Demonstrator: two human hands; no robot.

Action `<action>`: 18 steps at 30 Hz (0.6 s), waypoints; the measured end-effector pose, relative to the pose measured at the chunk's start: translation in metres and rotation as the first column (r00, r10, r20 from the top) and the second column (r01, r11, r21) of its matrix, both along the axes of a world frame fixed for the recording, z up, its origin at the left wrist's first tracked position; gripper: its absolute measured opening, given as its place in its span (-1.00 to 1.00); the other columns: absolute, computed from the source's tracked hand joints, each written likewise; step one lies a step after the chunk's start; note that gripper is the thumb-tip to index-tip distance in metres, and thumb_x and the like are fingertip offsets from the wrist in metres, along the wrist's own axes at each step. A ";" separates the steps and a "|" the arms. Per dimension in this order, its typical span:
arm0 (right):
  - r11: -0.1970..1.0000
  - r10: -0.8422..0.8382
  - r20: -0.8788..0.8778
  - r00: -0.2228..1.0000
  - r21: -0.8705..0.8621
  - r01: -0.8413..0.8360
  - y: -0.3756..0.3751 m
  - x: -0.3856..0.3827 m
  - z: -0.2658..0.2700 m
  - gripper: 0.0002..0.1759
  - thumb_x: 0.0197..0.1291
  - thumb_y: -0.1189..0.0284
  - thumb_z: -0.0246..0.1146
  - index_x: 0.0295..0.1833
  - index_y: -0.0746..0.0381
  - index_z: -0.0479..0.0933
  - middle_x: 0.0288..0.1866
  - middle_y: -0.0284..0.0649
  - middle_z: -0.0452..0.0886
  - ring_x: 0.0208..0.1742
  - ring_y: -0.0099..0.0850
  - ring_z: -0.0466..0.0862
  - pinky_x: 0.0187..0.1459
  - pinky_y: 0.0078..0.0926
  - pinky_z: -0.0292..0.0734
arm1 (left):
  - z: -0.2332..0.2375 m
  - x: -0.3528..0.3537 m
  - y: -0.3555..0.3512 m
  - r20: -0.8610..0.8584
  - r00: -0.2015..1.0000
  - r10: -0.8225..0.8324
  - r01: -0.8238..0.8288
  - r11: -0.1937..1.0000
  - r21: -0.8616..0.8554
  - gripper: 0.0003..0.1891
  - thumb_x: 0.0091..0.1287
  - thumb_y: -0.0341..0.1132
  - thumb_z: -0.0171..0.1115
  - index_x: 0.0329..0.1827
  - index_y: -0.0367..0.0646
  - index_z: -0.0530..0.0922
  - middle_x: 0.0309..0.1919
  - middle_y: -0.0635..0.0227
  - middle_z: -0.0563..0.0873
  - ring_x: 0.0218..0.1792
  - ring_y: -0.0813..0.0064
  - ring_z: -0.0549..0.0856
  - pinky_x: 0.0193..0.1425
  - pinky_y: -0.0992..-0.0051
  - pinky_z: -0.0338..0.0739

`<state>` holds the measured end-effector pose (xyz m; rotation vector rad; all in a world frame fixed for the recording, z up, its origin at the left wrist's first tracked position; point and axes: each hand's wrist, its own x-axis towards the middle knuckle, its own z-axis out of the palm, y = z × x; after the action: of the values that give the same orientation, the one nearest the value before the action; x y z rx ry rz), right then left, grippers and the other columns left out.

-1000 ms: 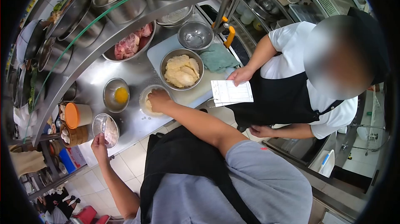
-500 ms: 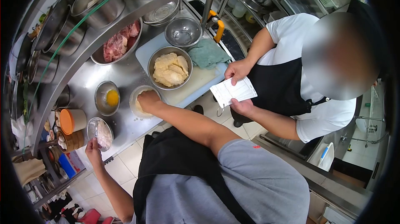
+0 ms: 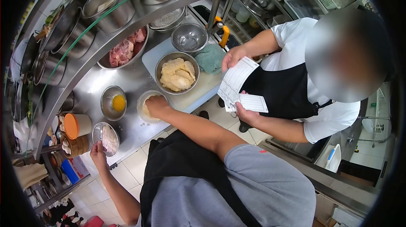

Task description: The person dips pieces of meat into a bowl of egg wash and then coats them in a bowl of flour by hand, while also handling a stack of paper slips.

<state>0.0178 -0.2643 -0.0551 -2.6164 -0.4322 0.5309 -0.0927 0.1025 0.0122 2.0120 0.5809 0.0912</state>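
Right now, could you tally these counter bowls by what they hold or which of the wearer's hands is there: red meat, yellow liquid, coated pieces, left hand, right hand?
Red meat bowl: 1
Yellow liquid bowl: 1
Coated pieces bowl: 1
Pale contents bowl, at left hand: 1
Bowl with right hand in it: 1
Total: 5
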 end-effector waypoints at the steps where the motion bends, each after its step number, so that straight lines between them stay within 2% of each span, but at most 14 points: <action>1: 1.000 -0.017 0.015 1.000 0.011 0.017 0.001 -0.001 -0.003 -0.70 0.05 0.46 0.29 -0.06 0.25 0.70 -0.02 -0.08 0.75 0.02 -0.18 0.76 0.01 -0.22 0.68 | -0.002 -0.001 0.001 -0.001 1.000 0.000 0.000 1.000 0.000 -0.71 0.45 -0.05 0.30 -0.27 -0.10 0.68 -0.65 0.57 0.53 -0.73 0.81 0.30 -0.65 0.64 0.04; 13: 0.999 -0.029 0.026 0.999 0.017 0.028 -0.002 -0.003 0.001 -0.69 0.06 0.46 0.29 -0.05 0.25 0.71 0.01 -0.07 0.75 0.04 -0.18 0.76 0.02 -0.23 0.68 | -0.002 -0.006 -0.005 0.033 0.999 0.002 -0.002 1.000 0.000 -0.70 0.45 -0.06 0.31 -0.24 -0.13 0.69 -0.63 0.56 0.53 -0.71 0.81 0.29 -0.63 0.64 0.04; 15: 1.000 -0.025 0.005 1.000 0.015 0.025 -0.002 -0.003 0.002 -0.68 0.05 0.47 0.29 -0.03 0.26 0.70 0.01 -0.06 0.74 0.05 -0.17 0.75 0.04 -0.21 0.67 | 0.004 -0.008 -0.006 -0.056 0.998 0.020 -0.021 0.999 -0.026 -0.69 0.46 -0.10 0.31 -0.21 -0.22 0.70 -0.58 0.51 0.54 -0.50 0.70 0.45 -0.37 0.61 0.26; 18: 1.000 -0.028 0.062 0.998 0.011 0.027 -0.002 -0.004 0.001 -0.72 0.06 0.47 0.30 -0.07 0.23 0.73 0.00 -0.08 0.76 0.00 -0.20 0.78 -0.01 -0.26 0.69 | 0.010 -0.010 -0.013 -0.074 0.997 0.034 -0.036 0.999 -0.025 -0.68 0.46 -0.09 0.31 -0.21 -0.22 0.71 -0.58 0.53 0.54 -0.53 0.74 0.40 -0.42 0.64 0.20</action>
<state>0.0136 -0.2660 -0.0545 -2.6305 -0.4170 0.4377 -0.1027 0.0891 0.0220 1.9861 0.6608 0.0307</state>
